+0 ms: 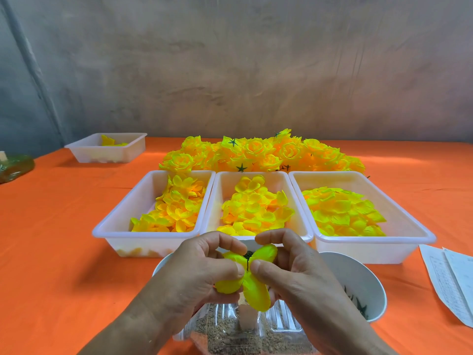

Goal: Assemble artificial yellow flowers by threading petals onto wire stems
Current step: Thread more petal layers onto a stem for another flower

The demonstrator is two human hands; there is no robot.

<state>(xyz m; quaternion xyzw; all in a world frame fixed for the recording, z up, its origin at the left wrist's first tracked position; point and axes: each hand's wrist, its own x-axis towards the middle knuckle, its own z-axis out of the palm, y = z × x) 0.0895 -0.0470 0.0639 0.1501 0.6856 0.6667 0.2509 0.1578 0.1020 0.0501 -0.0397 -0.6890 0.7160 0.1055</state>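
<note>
Both hands meet in front of me over a yellow petal piece (256, 288) with a thin dark wire stem (247, 265) poking through its middle. My left hand (204, 267) pinches the petal from the left with thumb and fingers. My right hand (289, 265) pinches it from the right, thumb tip beside the stem. Three white trays hold loose yellow petals: left tray (120, 221), middle tray (217, 190), right tray (409, 221). A heap of finished yellow flowers (258, 152) lies behind them.
A white cup (363, 283) with dark green star pieces stands at my right, another white cup (161, 265) behind my left hand. A clear plastic container (230, 336) with brown granules sits below my hands. Papers (450, 280) lie right; a small white tray (107, 147) far left.
</note>
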